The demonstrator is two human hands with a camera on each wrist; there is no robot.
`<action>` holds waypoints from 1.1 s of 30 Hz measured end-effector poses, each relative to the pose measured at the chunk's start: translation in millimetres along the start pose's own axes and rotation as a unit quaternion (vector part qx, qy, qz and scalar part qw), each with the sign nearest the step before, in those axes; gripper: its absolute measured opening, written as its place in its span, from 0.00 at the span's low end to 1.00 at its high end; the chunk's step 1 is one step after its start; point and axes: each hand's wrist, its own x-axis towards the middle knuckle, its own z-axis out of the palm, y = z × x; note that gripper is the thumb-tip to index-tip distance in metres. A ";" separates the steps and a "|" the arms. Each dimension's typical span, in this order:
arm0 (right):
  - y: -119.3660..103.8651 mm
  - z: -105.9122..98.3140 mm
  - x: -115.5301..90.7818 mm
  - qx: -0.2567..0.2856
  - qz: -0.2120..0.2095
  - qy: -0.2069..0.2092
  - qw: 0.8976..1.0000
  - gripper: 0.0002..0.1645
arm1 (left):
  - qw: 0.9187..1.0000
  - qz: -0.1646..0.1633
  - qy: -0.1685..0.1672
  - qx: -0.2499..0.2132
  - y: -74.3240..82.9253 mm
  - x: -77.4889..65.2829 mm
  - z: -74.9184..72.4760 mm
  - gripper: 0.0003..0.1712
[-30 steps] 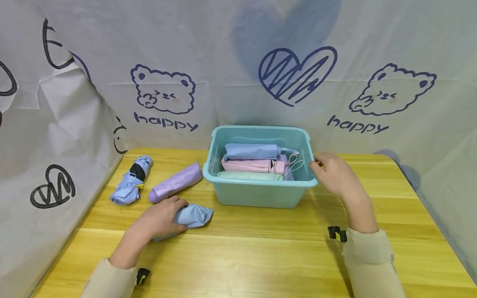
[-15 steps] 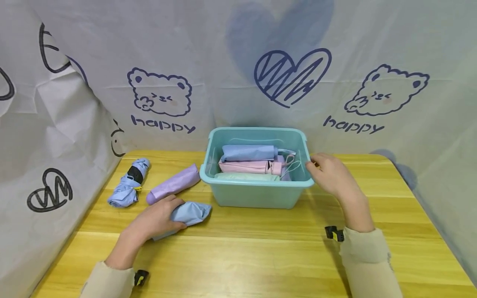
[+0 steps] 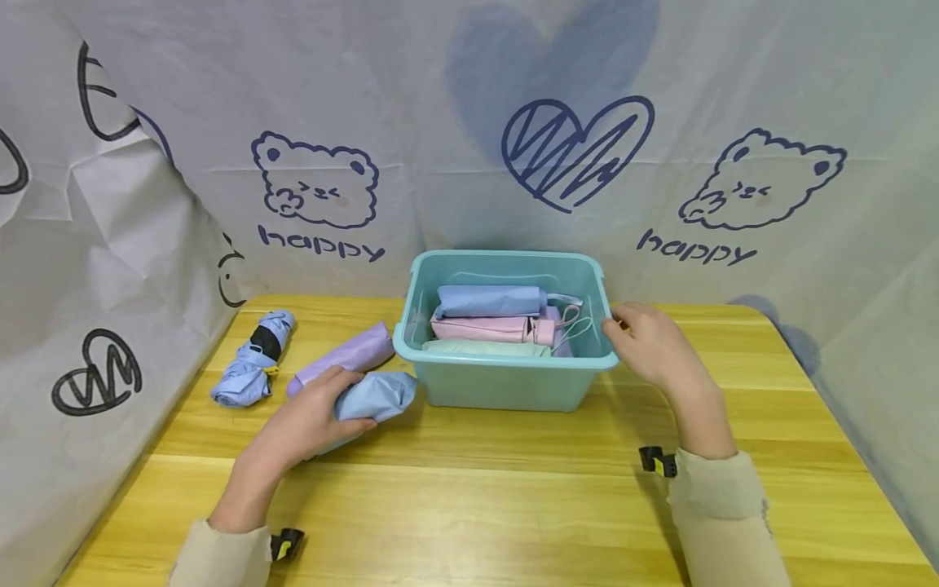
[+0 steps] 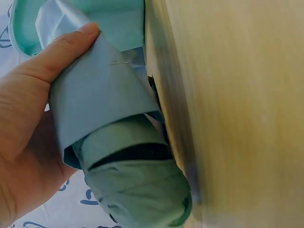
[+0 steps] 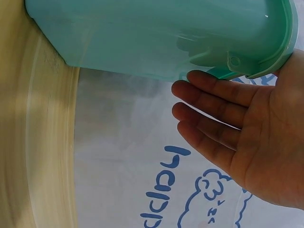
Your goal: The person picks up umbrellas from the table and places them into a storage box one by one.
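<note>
My left hand (image 3: 311,416) grips a folded umbrella in a blue-grey sleeve (image 3: 377,395), held just above the table. In the left wrist view, the thumb lies along the sleeve (image 4: 99,95) and a grey-green folded end (image 4: 142,194) sticks out of it. My right hand (image 3: 656,342) is at the right rim of a turquoise bin (image 3: 506,387). Its fingers (image 5: 213,102) are nearly straight beside the outer wall; the thumb is mostly hidden in the right wrist view. Inside the bin lie a blue umbrella (image 3: 491,301), a pink one (image 3: 480,328), a pale green one (image 3: 484,349) and a partly covered purple one.
Left of the bin, a purple umbrella (image 3: 355,349) lies on the wooden table (image 3: 513,497). Farther left is a loosely rolled blue umbrella (image 3: 253,363) with a black band. Printed white cloth (image 3: 455,187) stands behind the table and along its left side.
My left hand has raised the sleeved umbrella slightly off the table and tilted it. The right hand stays at the bin's rim. The whole head view has shifted a little.
</note>
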 end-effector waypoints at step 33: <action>0.7 0.7 -0.4 -0.003 -0.005 0.003 1.000 0.29 | 0.972 0.083 0.219 0.012 23.9 22.6 -26.7 0.37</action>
